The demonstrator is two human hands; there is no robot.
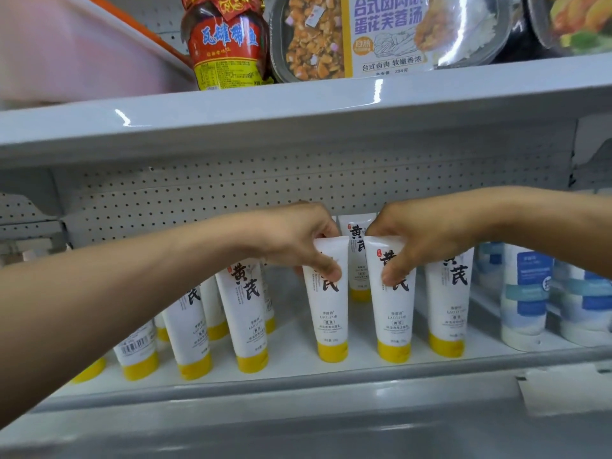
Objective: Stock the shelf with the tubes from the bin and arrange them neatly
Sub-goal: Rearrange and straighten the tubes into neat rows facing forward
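Observation:
Several white tubes with yellow caps stand cap-down on the grey shelf (298, 367). My left hand (291, 236) pinches the top of one tube (329, 321) near the middle of the front row. Right beside it, my right hand (414, 236) pinches the top of the neighbouring tube (395, 326). Both tubes stand upright with their caps on the shelf. More tubes stand to the left (243, 313), to the right (447, 309) and behind (356, 256). The bin is not in view.
Blue and white tubes (525, 293) stand at the shelf's right end. A perforated back panel (231, 193) closes the rear. The shelf above (298, 111) carries a red jar (228, 44) and a ready-meal tray (381, 34). A pink object (66, 51) sits at the upper left.

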